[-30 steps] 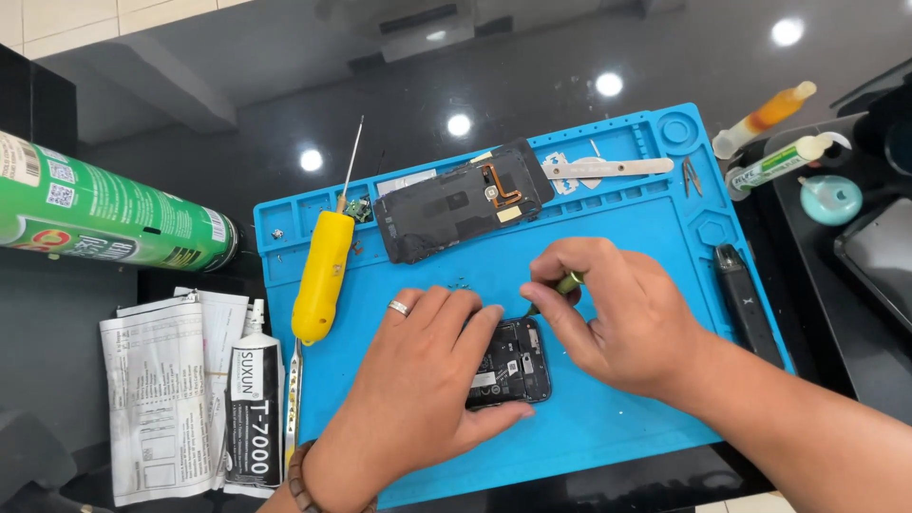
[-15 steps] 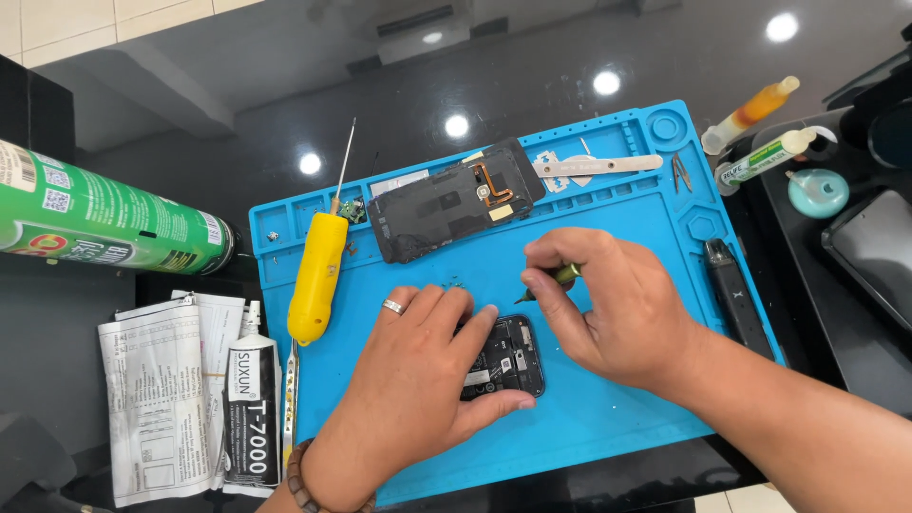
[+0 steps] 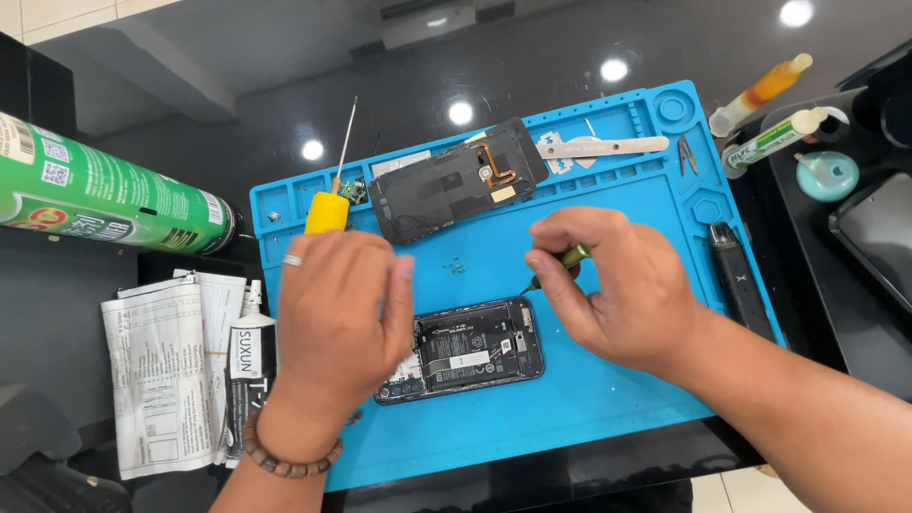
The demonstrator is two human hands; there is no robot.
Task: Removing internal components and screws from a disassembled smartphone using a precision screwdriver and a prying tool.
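An opened black phone [image 3: 470, 349] with its insides showing lies on the blue silicone work mat [image 3: 608, 399]. My left hand [image 3: 337, 313] hovers just left of it, fingers loosely spread and holding nothing I can see; it covers the phone's left end and most of a yellow-handled screwdriver [image 3: 328, 209]. My right hand [image 3: 622, 285] is above and to the right of the phone, pinching a thin green-handled tool [image 3: 560, 263] whose tip points down-left toward the phone. The phone's detached black back cover [image 3: 456, 180] rests at the top of the mat.
A green spray can [image 3: 104, 190] lies to the left on the dark table. A glue tube [image 3: 249, 366] lies on folded paper [image 3: 157, 370]. Metal pry tool [image 3: 598, 147], tweezers [image 3: 686, 154], a black stick device [image 3: 741, 280], syringes [image 3: 760, 95] and a dark tray [image 3: 879, 237] sit on the right.
My left hand has lifted off the phone and shifted left, uncovering most of it. My right hand has risen slightly with the green tool.
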